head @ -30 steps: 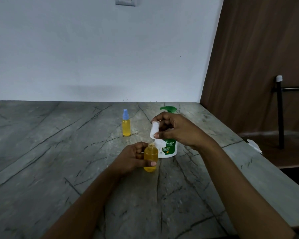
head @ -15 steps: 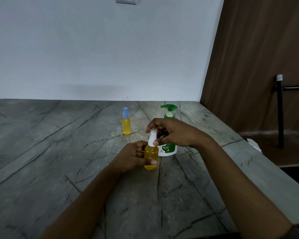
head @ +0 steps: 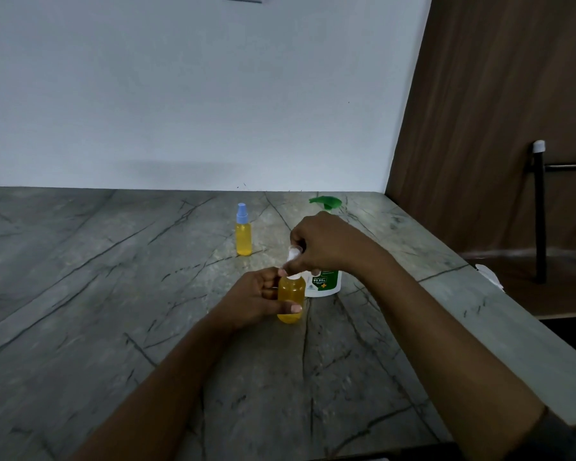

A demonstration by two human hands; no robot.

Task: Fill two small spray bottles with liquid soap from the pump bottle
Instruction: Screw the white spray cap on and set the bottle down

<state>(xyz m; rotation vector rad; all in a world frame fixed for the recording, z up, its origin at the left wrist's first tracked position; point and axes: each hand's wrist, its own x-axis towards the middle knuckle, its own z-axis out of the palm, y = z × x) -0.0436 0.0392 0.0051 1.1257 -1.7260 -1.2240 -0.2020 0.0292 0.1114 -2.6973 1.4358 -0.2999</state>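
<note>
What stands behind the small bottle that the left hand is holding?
The pump bottle stands behind the small bottle: its green pump head and white labelled base show. The right hand, pinching the white spray cap, covers its middle.

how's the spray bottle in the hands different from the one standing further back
The near spray bottle is gripped by the left hand. The far spray bottle stands alone on the table, untouched. The near one's white spray top is pinched by the right hand at its neck, and whether it is fully seated cannot be told. The far one's blue top is fitted on. Both are upright and hold yellow-orange liquid.
</note>
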